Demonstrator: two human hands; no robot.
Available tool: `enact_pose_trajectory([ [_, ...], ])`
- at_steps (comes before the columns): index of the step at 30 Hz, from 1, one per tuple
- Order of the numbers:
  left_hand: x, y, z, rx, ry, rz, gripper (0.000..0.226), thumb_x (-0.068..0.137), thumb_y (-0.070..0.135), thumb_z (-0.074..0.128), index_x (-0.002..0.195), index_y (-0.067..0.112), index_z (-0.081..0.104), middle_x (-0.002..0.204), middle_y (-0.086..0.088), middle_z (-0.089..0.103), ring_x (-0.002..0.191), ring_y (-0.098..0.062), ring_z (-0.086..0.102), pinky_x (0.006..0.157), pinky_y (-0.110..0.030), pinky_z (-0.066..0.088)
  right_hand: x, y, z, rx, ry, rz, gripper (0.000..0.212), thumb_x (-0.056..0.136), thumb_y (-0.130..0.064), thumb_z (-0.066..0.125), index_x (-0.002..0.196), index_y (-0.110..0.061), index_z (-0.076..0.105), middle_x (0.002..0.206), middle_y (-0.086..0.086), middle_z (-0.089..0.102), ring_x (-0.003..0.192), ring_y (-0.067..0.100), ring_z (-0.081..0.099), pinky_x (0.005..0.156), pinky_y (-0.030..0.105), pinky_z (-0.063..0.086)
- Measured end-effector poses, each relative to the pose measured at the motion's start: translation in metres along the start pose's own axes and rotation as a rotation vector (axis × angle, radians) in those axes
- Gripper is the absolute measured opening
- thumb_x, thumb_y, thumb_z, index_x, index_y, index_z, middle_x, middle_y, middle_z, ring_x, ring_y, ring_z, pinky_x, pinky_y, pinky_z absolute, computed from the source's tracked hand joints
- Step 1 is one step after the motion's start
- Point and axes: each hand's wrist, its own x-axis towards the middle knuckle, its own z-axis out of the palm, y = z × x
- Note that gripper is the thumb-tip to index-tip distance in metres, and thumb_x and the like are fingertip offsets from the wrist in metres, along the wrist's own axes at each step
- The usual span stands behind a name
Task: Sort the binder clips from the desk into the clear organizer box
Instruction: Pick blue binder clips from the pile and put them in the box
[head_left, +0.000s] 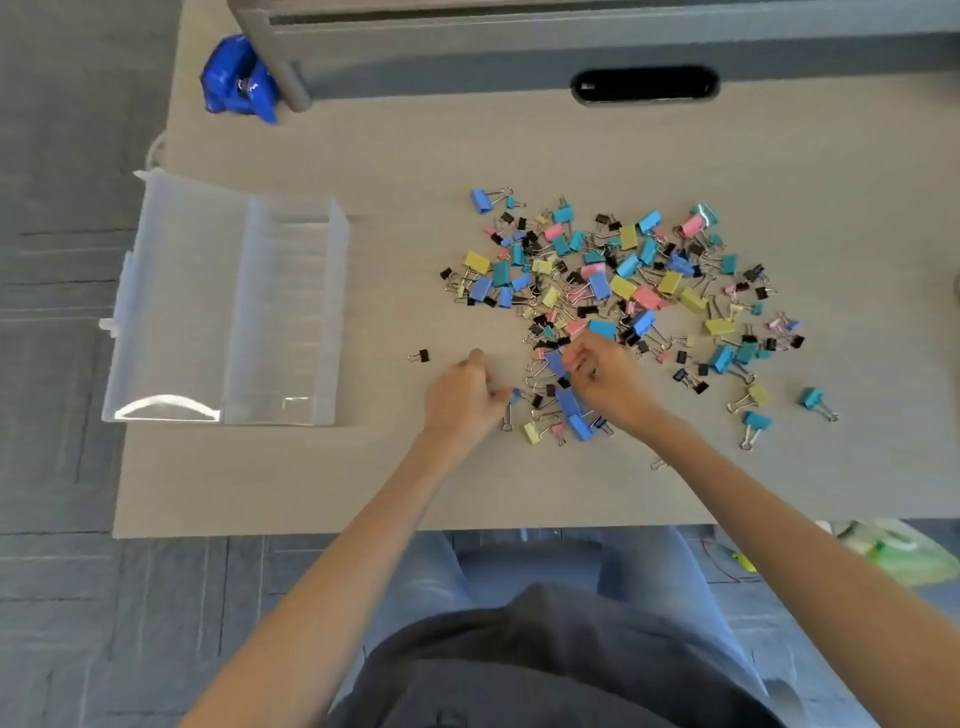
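While the binder clips (623, 280) lie heaped on the desk (363, 467), right of centre, I log: clear organizer box (291, 322) — lid open, well left of the heap; left hand (460, 400) curled at a small blue clip (515, 396), grip unclear; right hand (605, 382) curled over the heap's near edge — I cannot tell what it holds.

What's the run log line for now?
binder clips: piled | left hand: at pile edge | right hand: over pile | organizer box: open, no clips

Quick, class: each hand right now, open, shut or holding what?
Left hand: curled beside a small blue clip; grip cannot be told.
Right hand: curled over the pile; cannot be told.
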Motion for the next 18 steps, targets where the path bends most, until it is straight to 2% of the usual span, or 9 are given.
enact_pose_trajectory([
  [2, -0.001, 0.008, 0.003, 0.092, 0.017, 0.013, 0.037, 0.086, 0.039, 0.064, 0.105, 0.010, 0.051, 0.100, -0.005, 0.064, 0.091, -0.027, 0.063, 0.064, -0.032, 0.043, -0.006, 0.001, -0.007, -0.091, 0.027, -0.008, 0.020, 0.082, 0.004, 0.054, 0.093, -0.013, 0.059, 0.090, -0.001, 0.060, 0.080, 0.015, 0.056, 0.058, 0.010, 0.041],
  [4, -0.002, 0.012, 0.008, 0.153, 0.043, 0.021, 0.042, 0.087, 0.040, 0.064, 0.108, 0.007, 0.049, 0.104, -0.008, 0.062, 0.094, -0.029, 0.062, 0.063, -0.033, 0.040, -0.011, 0.004, -0.009, -0.136, 0.015, -0.047, 0.023, 0.080, 0.007, 0.054, 0.095, -0.009, 0.060, 0.094, 0.002, 0.060, 0.080, 0.015, 0.056, 0.057, 0.008, 0.041],
  [5, -0.001, 0.015, 0.009, 0.168, 0.052, 0.025, 0.042, 0.088, 0.039, 0.064, 0.109, 0.006, 0.048, 0.105, -0.009, 0.062, 0.094, -0.029, 0.062, 0.063, -0.032, 0.039, -0.013, 0.005, -0.011, -0.157, 0.003, -0.074, 0.026, 0.079, 0.008, 0.055, 0.097, -0.010, 0.061, 0.097, 0.003, 0.060, 0.080, 0.014, 0.056, 0.060, 0.010, 0.044],
  [6, -0.001, 0.017, 0.010, 0.178, 0.060, 0.032, 0.042, 0.088, 0.037, 0.064, 0.110, 0.006, 0.047, 0.106, -0.010, 0.062, 0.095, -0.029, 0.062, 0.063, -0.032, 0.039, -0.015, 0.007, -0.012, -0.192, -0.018, -0.101, 0.030, 0.078, 0.008, 0.054, 0.099, -0.012, 0.061, 0.101, 0.002, 0.059, 0.081, 0.013, 0.056, 0.064, 0.020, 0.049],
  [7, 0.000, 0.018, 0.010, 0.188, 0.067, 0.037, 0.042, 0.088, 0.035, 0.064, 0.111, 0.005, 0.047, 0.107, -0.010, 0.061, 0.096, -0.029, 0.062, 0.063, -0.032, 0.039, -0.016, 0.008, -0.013, -0.236, -0.052, -0.129, 0.034, 0.077, 0.009, 0.054, 0.101, -0.014, 0.061, 0.105, 0.001, 0.057, 0.083, 0.012, 0.056, 0.065, 0.029, 0.051],
  [9, 0.000, 0.019, 0.011, 0.191, 0.082, 0.042, 0.041, 0.089, 0.033, 0.064, 0.114, 0.005, 0.047, 0.109, -0.010, 0.060, 0.098, -0.029, 0.061, 0.064, -0.032, 0.039, -0.019, 0.010, -0.013, -0.335, -0.141, -0.194, 0.043, 0.075, 0.009, 0.053, 0.109, -0.017, 0.061, 0.110, -0.001, 0.053, 0.091, 0.015, 0.055, 0.064, 0.036, 0.051],
  [14, -0.003, 0.019, 0.011, 0.168, 0.113, 0.074, 0.035, 0.088, 0.029, 0.063, 0.113, 0.007, 0.050, 0.111, -0.008, 0.058, 0.101, -0.029, 0.059, 0.068, -0.035, 0.042, -0.022, 0.011, -0.010, -0.577, -0.223, -0.293, 0.044, 0.084, -0.002, 0.057, 0.126, -0.017, 0.058, 0.122, 0.000, 0.049, 0.110, 0.017, 0.051, 0.064, 0.029, 0.043],
  [16, -0.005, 0.017, 0.011, 0.137, 0.126, 0.096, 0.031, 0.088, 0.026, 0.062, 0.110, 0.008, 0.052, 0.110, -0.007, 0.057, 0.100, -0.028, 0.059, 0.066, -0.034, 0.042, -0.020, 0.013, -0.007, -0.622, -0.210, -0.292, 0.041, 0.086, -0.004, 0.055, 0.125, -0.014, 0.057, 0.122, 0.002, 0.050, 0.108, 0.020, 0.053, 0.062, 0.029, 0.039],
  [18, -0.007, 0.016, 0.012, 0.099, 0.147, 0.130, 0.026, 0.088, 0.023, 0.061, 0.108, 0.010, 0.053, 0.110, -0.005, 0.057, 0.098, -0.025, 0.058, 0.064, -0.031, 0.040, -0.018, 0.010, -0.005, -0.643, -0.196, -0.282, 0.038, 0.086, -0.004, 0.054, 0.123, -0.011, 0.055, 0.119, 0.004, 0.049, 0.102, 0.025, 0.056, 0.062, 0.036, 0.047],
])
